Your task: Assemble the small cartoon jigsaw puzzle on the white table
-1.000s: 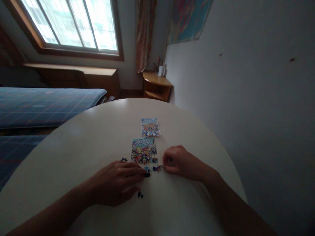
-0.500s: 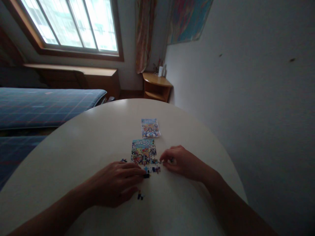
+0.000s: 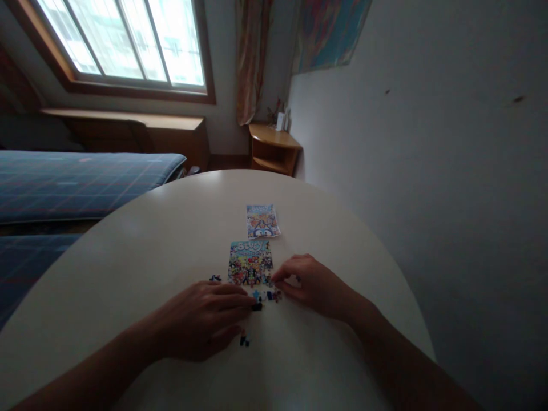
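A partly assembled jigsaw puzzle [image 3: 249, 261] lies in the middle of the table, its colourful picture topped by large white letters. My right hand [image 3: 310, 282] is at its lower right edge, thumb and forefinger pinched on a small puzzle piece that the fingertips mostly cover. My left hand [image 3: 209, 317] lies palm down just below and left of the puzzle, fingers stretched out. Its fingertips touch a dark loose piece [image 3: 257, 306]. Several loose pieces [image 3: 270, 295] lie below the puzzle between my hands. Two more small pieces [image 3: 244, 341] sit near my left thumb.
Beyond the puzzle lies a printed picture sheet [image 3: 262, 221] with a matching design. The round white table [image 3: 184, 228] has a wall [image 3: 428, 171] close on its right. A bed with a plaid mattress [image 3: 85, 182] stands to the left, and a wooden corner shelf [image 3: 274, 135] behind.
My right hand has moved slightly left, bringing its pinched fingertips up to the puzzle's lower right edge. My left hand has stayed almost still.
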A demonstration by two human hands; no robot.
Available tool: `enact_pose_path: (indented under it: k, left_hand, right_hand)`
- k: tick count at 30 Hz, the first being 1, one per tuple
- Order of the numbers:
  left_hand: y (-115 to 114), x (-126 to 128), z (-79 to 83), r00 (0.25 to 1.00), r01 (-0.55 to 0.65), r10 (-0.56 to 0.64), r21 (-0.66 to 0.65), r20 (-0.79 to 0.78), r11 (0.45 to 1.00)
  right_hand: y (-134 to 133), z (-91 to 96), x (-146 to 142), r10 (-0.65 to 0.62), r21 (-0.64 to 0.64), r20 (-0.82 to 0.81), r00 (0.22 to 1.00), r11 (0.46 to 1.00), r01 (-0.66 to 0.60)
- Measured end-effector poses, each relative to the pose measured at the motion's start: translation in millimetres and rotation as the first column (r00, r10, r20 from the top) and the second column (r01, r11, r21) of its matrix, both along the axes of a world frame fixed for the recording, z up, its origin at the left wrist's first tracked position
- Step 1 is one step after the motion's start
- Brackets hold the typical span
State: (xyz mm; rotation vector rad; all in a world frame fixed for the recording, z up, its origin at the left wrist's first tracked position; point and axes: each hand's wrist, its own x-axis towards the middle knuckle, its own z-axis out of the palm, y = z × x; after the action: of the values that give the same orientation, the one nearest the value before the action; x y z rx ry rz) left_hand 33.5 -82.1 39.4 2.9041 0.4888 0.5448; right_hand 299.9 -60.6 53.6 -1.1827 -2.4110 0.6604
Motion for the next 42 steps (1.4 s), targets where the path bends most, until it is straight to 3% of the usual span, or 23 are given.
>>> enact_pose_path:
  k: [15, 29, 35, 42]
  left_hand:
    - [-1.7, 2.6, 0.3, 1.000, -0.003, 0.003, -0.012, -0.019, 1.000]
    - [-1.5, 2.1, 0.0, 1.000, 0.012, -0.012, -0.005, -0.019, 1.000]
    - [-2.4, 3.8, 0.0, 1.000, 0.011, -0.011, -0.016, -0.007, 1.000]
    - [-2.9, 3.2, -1.3, 0.999, 0.010, -0.010, -0.006, -0.032, 1.000]
  right_hand:
    - [3.1, -12.4, -9.7, 0.084, 0.026, 0.031, 0.996, 0.996, -0.085]
    - [0.4, -3.5, -9.5, -0.008, -0.003, 0.012, 1.000, 1.000, 0.008]
    - [3.0, -8.3, -5.1, 0.141, 0.051, 0.067, 0.988, 0.988, -0.144]
    - [3.5, -9.4, -6.4, 0.158, 0.064, 0.062, 0.985, 0.985, -0.162]
